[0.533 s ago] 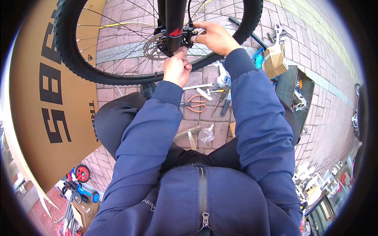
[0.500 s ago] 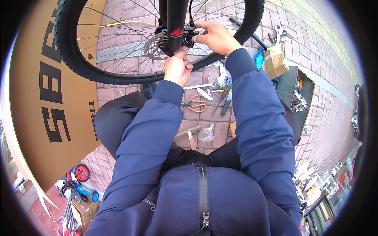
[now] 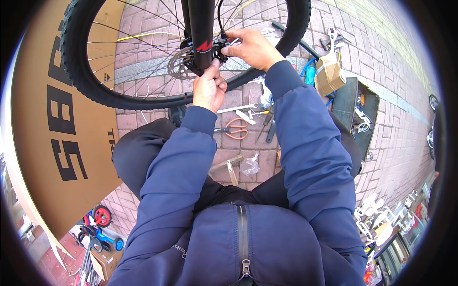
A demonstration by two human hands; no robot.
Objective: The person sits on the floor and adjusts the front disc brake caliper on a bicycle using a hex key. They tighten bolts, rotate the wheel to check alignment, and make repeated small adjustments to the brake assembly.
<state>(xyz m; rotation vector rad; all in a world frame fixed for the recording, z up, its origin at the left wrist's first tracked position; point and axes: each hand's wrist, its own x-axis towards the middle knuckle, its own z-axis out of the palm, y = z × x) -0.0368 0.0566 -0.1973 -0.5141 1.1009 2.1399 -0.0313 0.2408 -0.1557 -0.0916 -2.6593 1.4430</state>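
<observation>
A black bicycle wheel [image 3: 95, 90] with thin spokes stands upright in front of me, its silver brake disc [image 3: 177, 64] next to the black fork leg [image 3: 202, 28]. My left hand [image 3: 209, 88] reaches up to the bottom of the fork leg, fingers pinched on the small black brake part there. My right hand [image 3: 253, 47] grips the same area from the right, fingers closed on a small metal piece by the fork. Both arms are in dark blue sleeves.
A large brown cardboard sheet [image 3: 57, 143] lies at the left on the brick paving. Orange-handled pliers [image 3: 236, 128], wrenches and screwdrivers lie between my knees. A taped cardboard box [image 3: 328, 76] and a dark tool tray [image 3: 355, 119] sit at the right. A small children's bike [image 3: 98, 229] stands lower left.
Both hands have stayed at the fork and brake; my right hand has shifted only slightly.
</observation>
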